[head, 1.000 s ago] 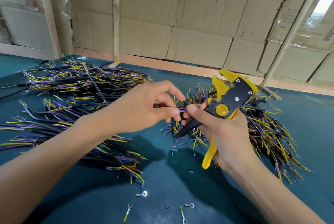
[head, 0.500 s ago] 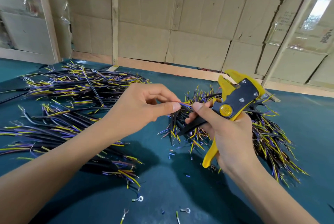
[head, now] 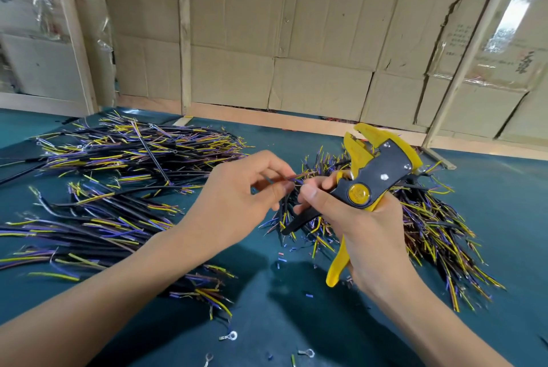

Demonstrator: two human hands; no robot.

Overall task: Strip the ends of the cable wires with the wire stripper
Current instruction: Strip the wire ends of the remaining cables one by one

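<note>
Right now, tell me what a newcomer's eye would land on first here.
First, the yellow and black wire stripper, held up in the right hand at centre right. Beside it, the left hand pinches a thin wire end between the two hands. Then the heaps of black cables with yellow and purple wires: one pile spread across the left of the teal table, another behind the right hand.

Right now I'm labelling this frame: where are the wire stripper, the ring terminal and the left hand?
wire stripper [head: 382, 180]: head view, black body.
ring terminal [head: 232, 336]: head view, its loop.
left hand [head: 237, 188]: head view, back of hand.
</note>
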